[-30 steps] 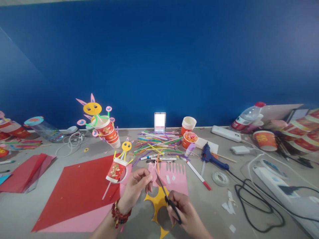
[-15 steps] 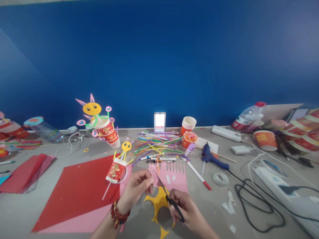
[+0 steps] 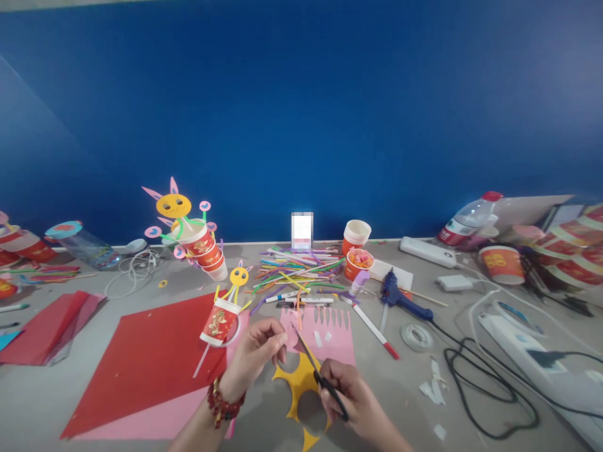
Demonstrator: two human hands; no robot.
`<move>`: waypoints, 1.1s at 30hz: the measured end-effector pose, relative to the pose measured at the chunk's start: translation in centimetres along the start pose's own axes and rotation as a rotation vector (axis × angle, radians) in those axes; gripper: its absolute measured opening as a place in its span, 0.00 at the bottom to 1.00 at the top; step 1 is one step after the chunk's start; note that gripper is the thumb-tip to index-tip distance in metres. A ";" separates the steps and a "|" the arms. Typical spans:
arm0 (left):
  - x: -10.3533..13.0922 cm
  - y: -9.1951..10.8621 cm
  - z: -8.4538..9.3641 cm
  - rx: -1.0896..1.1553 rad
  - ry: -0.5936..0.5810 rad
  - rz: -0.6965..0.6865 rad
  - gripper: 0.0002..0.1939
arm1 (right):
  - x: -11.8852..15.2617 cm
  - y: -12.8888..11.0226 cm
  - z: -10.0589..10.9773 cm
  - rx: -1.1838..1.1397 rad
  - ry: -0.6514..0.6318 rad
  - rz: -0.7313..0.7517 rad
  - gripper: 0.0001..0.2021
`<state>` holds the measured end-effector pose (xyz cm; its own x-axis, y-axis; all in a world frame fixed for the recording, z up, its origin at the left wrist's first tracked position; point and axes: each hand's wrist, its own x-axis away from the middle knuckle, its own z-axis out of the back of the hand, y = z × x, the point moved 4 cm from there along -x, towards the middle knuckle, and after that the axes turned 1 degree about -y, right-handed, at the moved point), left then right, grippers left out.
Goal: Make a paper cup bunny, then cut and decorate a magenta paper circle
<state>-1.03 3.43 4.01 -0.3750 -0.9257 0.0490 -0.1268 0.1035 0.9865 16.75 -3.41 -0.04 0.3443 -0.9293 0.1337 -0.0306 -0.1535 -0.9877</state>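
My left hand point(image 3: 259, 351), with a beaded bracelet at the wrist, is closed in a pinch on a small pink paper piece point(image 3: 293, 338). My right hand point(image 3: 346, 392) grips black-handled scissors point(image 3: 332, 392). Their blades point up and left, with the tips at the small pink piece; whether they touch it I cannot tell. Below the blades lies a yellow paper scrap point(image 3: 296, 386) with rounded cut-outs. Behind the fingers rests a pink sheet point(image 3: 340, 342) with a notched far edge.
Red paper point(image 3: 155, 358) lies left, under a small cup figure point(image 3: 220, 321). A taller cup figure point(image 3: 202, 245) stands behind it. Colourful pipe cleaners point(image 3: 296, 270) are heaped at the back. To the right are a blue glue gun point(image 3: 400, 298), a tape roll point(image 3: 417, 337) and black cable point(image 3: 490, 408).
My left hand has shifted slightly left. The scissors and my right hand stay almost where they were, with the blades catching the light a little differently.
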 end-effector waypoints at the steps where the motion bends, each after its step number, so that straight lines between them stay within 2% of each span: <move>1: 0.0 0.0 0.1 0.007 0.003 0.002 0.17 | 0.0 0.1 0.0 -0.005 -0.004 -0.006 0.25; 16: -0.1 0.4 0.2 -0.004 0.085 -0.033 0.19 | 0.0 0.5 0.0 0.007 0.008 -0.016 0.23; 23: 0.2 0.3 -1.1 0.004 0.017 -0.050 0.18 | -0.1 0.8 0.2 0.057 0.040 0.066 0.21; 28: 0.2 0.3 -1.7 -0.021 0.057 -0.018 0.19 | -0.2 1.2 0.0 0.002 0.038 0.033 0.21; 33: 0.1 0.1 -1.8 -0.004 0.029 0.000 0.20 | -0.2 1.2 -0.2 -0.019 0.022 0.012 0.19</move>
<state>0.55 2.75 4.39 -0.3480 -0.9359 0.0538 -0.1228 0.1024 0.9871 16.42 -3.46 -1.21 0.3234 -0.9381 0.1242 -0.0520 -0.1487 -0.9875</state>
